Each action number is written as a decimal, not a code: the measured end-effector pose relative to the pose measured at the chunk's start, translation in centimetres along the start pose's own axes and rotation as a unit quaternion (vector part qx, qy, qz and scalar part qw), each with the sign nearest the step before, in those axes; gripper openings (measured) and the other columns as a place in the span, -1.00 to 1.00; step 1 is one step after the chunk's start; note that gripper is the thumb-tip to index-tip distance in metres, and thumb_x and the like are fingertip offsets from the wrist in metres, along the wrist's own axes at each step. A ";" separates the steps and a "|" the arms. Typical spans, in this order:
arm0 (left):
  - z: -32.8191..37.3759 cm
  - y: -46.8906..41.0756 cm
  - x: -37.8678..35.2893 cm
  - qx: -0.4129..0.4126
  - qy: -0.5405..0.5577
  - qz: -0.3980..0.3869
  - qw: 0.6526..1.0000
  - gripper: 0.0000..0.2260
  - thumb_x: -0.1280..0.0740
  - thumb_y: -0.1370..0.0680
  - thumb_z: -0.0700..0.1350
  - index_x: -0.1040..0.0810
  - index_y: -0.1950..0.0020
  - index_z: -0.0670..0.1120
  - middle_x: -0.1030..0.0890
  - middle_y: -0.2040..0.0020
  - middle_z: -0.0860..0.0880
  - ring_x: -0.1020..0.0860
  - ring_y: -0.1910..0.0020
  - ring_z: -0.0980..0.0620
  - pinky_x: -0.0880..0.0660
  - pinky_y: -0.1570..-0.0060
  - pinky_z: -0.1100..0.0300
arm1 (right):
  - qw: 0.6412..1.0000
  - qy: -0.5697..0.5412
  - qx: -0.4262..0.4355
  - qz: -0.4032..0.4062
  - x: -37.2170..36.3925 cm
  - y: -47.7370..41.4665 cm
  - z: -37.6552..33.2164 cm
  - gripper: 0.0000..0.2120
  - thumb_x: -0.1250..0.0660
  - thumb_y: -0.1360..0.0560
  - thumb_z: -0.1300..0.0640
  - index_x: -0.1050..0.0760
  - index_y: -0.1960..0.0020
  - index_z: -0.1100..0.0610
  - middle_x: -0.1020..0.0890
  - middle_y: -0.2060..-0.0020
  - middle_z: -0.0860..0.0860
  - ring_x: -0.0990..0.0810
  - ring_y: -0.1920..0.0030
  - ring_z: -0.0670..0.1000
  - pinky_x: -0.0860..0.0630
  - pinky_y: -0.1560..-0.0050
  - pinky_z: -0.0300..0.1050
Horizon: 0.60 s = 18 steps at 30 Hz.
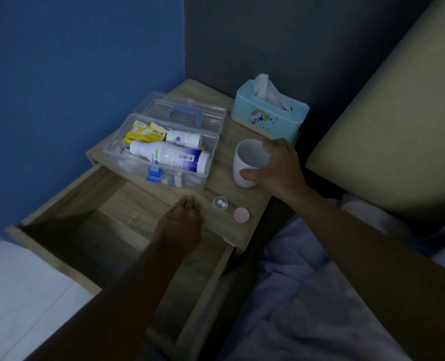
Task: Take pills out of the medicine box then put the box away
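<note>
A clear plastic medicine box (211,144) with a blue latch lies open on the wooden nightstand (226,178), lid folded back. Inside are white bottles (169,156) and a yellow carton (144,136). In front of the box stands a small clear cup (220,204) holding two white pills, with a pink cap (241,214) beside it. My left hand (181,225) hovers over the nightstand's front edge left of the pill cup, fingers bunched together; whether it holds anything is hidden. My right hand (276,165) grips a white mug (247,157) to the right of the box.
The nightstand's drawer (106,230) is pulled out under my left arm. A light-blue tissue box (268,118) stands at the back right. A blue wall lies to the left, a bed with pale bedding (307,295) and a beige headboard to the right.
</note>
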<state>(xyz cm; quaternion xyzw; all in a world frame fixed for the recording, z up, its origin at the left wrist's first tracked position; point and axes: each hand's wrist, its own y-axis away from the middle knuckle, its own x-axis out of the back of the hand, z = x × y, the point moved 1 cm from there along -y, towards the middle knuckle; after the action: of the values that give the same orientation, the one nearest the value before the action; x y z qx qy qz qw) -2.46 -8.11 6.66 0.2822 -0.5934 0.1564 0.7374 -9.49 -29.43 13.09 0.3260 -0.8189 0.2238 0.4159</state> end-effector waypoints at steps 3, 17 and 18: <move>0.1 0.0 0.0 -0.008 0.008 0.003 1.000 -0.53 -0.06 -0.67 -0.04 -0.16 -0.56 -0.19 -0.20 -0.57 -0.18 -0.14 -0.57 -0.06 -0.14 -0.47 0.11 | 1.000 -0.004 0.000 -0.009 -0.1 1.1 0.3 -0.14 -0.65 -0.21 -0.03 -0.41 -0.40 0.25 -0.47 -0.29 0.16 -0.48 -0.26 0.12 -0.38 -0.16 -0.16; -3.1 1.9 2.3 0.004 0.194 0.023 0.981 -0.68 -0.23 -0.61 -0.06 -0.56 -0.31 -0.15 -0.54 -0.35 -0.11 -0.49 -0.33 -0.08 -0.35 -0.33 0.15 | 0.999 0.016 -0.002 -0.047 -0.4 1.8 -0.5 -0.05 -0.65 -0.07 -0.20 -0.36 -0.34 0.05 -0.50 -0.21 0.05 -0.53 -0.19 0.06 -0.56 -0.09 0.00; -4.1 2.4 2.5 0.026 0.201 0.036 0.979 -0.68 -0.24 -0.61 -0.05 -0.57 -0.30 -0.13 -0.58 -0.30 -0.09 -0.51 -0.30 -0.07 -0.38 -0.28 0.13 | 0.999 0.007 -0.008 -0.035 -0.2 1.7 -1.0 -0.03 -0.64 -0.06 -0.24 -0.32 -0.34 0.02 -0.49 -0.23 0.03 -0.53 -0.21 0.05 -0.57 -0.11 0.04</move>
<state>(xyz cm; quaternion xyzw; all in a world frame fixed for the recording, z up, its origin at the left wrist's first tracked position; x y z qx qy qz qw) 0.00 -3.96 9.04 0.2429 -0.4384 0.2520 0.8279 -10.09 -27.51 13.31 0.3493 -0.8059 0.2046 0.4320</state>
